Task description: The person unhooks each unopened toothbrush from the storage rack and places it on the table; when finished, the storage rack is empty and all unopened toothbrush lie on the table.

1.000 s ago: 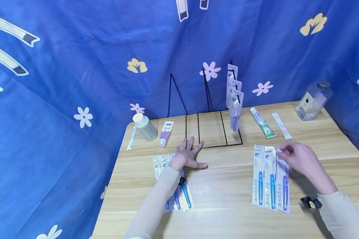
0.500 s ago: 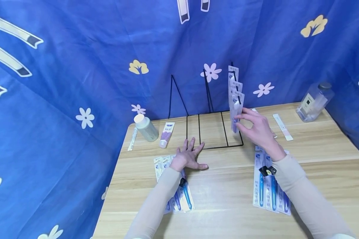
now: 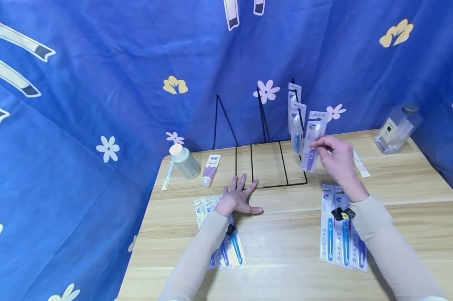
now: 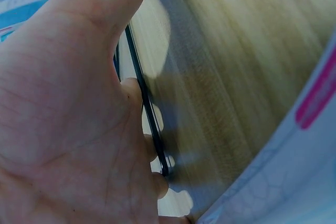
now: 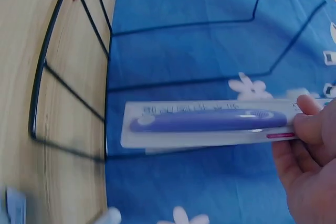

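Purple toothbrush pack, near-upright, handle down, in pinching right hand; left hand splayed

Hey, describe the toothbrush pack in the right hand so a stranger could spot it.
On the wooden table, find the black wire rack with toothbrush packs hanging at its right end. Just right of those, the right hand pinches one pack. It's the only pack held, purple-handled, unlike the blue-handled one hanging beside it.

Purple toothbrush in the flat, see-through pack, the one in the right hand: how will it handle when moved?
The packaged purple toothbrush is probably stiff: it juts straight out from the right hand. It's likely light, being slim and pinched one-handed. Being flat, it should slide rather than roll if pushed.
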Tool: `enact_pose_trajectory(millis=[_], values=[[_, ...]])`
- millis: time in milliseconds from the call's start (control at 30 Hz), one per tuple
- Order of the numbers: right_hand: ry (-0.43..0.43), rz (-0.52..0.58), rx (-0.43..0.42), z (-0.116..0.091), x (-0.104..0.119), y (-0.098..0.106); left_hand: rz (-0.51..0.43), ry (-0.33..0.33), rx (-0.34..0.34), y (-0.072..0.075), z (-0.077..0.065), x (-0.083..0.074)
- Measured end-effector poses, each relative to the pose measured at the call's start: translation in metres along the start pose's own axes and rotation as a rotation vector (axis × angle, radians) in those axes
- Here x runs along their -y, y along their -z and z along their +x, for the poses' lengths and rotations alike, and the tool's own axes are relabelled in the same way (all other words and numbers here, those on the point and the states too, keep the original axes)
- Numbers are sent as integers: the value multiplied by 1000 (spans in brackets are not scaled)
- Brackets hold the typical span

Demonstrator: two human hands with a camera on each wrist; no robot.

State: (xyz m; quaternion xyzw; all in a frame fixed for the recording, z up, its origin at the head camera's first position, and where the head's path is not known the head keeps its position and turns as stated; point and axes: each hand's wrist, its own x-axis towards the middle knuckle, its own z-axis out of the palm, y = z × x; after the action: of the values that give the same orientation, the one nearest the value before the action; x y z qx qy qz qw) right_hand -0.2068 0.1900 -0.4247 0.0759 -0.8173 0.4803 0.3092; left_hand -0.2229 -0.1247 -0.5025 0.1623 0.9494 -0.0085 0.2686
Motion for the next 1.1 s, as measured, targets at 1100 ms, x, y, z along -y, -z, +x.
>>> enact_pose_trajectory(millis=[1100], values=[[-543,-314,579,-147,-110,141,10,-1,-3,2,-2,-1]])
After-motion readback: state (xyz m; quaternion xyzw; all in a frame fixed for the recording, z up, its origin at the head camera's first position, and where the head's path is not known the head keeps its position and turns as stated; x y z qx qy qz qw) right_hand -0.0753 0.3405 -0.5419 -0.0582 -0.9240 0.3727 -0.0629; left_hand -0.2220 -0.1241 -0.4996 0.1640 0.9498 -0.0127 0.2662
